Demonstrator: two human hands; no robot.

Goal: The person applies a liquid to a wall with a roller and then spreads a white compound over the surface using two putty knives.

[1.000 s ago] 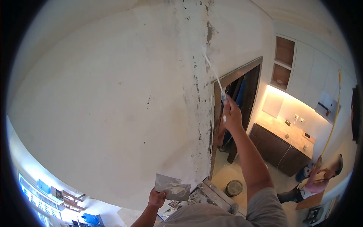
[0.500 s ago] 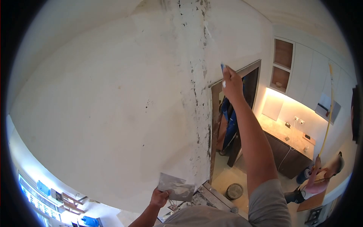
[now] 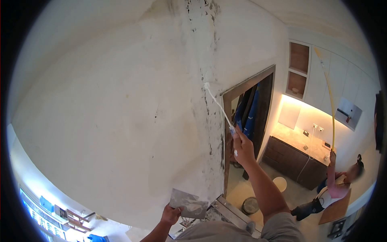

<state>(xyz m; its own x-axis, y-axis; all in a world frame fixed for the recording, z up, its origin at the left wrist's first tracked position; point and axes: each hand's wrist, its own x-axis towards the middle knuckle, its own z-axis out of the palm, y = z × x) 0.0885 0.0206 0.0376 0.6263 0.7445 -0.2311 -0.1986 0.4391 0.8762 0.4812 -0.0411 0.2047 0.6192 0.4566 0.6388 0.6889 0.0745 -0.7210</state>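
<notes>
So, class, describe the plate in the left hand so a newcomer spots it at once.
Start with the large pale wall and go down to its lower edge. There the left hand grips a grey rectangular plate. Unlike the narrow-looking tool in the right hand, it shows a broad flat face smeared with white paste.

The site is a home-type interior under renovation. The wall (image 3: 121, 105) is patched and stained. White cabinets (image 3: 340, 78) are mounted above the rear edge of the counter (image 3: 296, 139).
</notes>
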